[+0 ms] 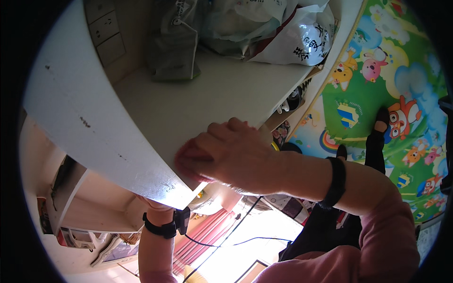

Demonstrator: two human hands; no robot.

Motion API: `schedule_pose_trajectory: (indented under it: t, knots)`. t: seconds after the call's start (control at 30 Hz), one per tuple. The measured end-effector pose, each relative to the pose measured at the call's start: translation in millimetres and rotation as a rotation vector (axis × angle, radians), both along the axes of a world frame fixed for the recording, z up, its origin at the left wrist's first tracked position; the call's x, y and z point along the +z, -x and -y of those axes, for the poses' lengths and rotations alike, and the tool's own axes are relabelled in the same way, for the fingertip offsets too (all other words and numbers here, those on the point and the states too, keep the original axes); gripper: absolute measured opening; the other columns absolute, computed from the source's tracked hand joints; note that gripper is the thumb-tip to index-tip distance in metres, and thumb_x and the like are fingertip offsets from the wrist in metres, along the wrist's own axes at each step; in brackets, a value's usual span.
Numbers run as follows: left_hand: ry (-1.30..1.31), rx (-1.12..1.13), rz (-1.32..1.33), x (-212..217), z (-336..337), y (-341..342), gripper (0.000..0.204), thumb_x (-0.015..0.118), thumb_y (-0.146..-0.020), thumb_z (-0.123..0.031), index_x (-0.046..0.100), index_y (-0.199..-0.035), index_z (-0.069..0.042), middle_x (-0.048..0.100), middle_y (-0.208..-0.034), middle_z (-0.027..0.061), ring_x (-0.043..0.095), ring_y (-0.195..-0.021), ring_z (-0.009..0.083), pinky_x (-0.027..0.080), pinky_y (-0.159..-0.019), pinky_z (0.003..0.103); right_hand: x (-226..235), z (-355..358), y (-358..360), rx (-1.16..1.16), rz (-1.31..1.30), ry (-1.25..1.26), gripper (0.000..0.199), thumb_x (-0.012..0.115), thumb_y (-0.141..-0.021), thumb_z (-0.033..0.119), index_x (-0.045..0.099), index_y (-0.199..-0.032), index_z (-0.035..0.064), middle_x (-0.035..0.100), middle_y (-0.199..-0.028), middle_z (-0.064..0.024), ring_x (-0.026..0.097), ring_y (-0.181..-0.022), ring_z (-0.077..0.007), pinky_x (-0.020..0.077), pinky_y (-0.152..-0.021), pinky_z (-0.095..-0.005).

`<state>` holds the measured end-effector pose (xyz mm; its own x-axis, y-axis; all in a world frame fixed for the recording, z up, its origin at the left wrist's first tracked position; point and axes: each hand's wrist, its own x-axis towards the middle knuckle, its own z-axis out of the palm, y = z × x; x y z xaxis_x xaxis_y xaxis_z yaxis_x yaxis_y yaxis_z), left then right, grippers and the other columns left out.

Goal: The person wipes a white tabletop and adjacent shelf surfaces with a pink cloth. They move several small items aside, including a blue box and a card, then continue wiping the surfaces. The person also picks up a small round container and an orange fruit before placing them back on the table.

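Note:
My right hand (236, 153) is closed over a bunched pinkish-red cloth (185, 162). It presses the cloth on the white shelf surface (207, 94), close to the corner by the curved white panel (101, 129). Below that panel, my left hand (155, 203) is at its lower edge, mostly covered by it. The left fingers are hidden, so their grip does not show. Each wrist wears a black band, and a small black box sits on the left one.
Plastic bags (302, 40) and a grey bag (174, 45) stand at the shelf's far end, near wall sockets (104, 29). Items fill a lower shelf (292, 101). Cartoon matting (358, 89) covers the floor at right. Black cables (226, 238) hang near my left arm.

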<state>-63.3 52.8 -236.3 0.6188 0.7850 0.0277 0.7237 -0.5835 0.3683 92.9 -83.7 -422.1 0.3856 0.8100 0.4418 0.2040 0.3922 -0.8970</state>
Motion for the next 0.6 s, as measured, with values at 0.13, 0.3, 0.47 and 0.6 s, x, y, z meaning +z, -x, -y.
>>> schedule_pose_trajectory:
  t: [0.13, 0.3, 0.47, 0.6]
  knots:
    - [0.018, 0.015, 0.004, -6, 0, -1, 0.043, 0.051, -0.102, -0.028, 0.043, -0.139, -0.007, 0.053, -0.134, 0.0059, 0.051, -0.121, 0.0196, 0.041, -0.105, 0.036, -21, -3, -26, 0.056, 0.152, 0.417, 0.024, 0.063, -0.082, 0.025, 0.070, -0.105, 0.0257, 0.060, -0.108, -0.0013, 0.057, -0.108, -0.0231, 0.0457, -0.087, -0.0406]
    - [0.045, 0.027, 0.005, -11, 3, -2, 0.044, 0.050, -0.101, -0.028, 0.043, -0.139, -0.007, 0.053, -0.134, 0.0063, 0.051, -0.121, 0.0200, 0.041, -0.105, 0.036, 19, 2, -23, 0.047, 0.098, -0.024, 0.026, 0.068, -0.078, 0.027, 0.071, -0.103, 0.0207, 0.058, -0.105, -0.0018, 0.057, -0.100, -0.0215, 0.0455, -0.085, -0.0441]
    - [0.051, 0.035, -0.005, -10, 2, 2, 0.044, 0.050, -0.101, -0.029, 0.043, -0.138, -0.006, 0.052, -0.134, 0.0067, 0.051, -0.121, 0.0205, 0.041, -0.105, 0.036, -11, -3, -19, 0.020, 0.110, 0.216, 0.021, 0.067, -0.078, 0.027, 0.071, -0.098, 0.0217, 0.060, -0.108, -0.0013, 0.058, -0.102, -0.0217, 0.0457, -0.086, -0.0453]
    - [0.056, 0.042, 0.002, -11, 0, 4, 0.044, 0.050, -0.101, -0.029, 0.044, -0.138, -0.006, 0.052, -0.134, 0.0071, 0.051, -0.121, 0.0209, 0.041, -0.105, 0.037, 13, -4, -6, 0.080, -0.029, -0.072, 0.017, 0.066, -0.082, 0.026, 0.072, -0.096, 0.0200, 0.059, -0.104, -0.0012, 0.056, -0.099, -0.0238, 0.0438, -0.087, -0.0473]
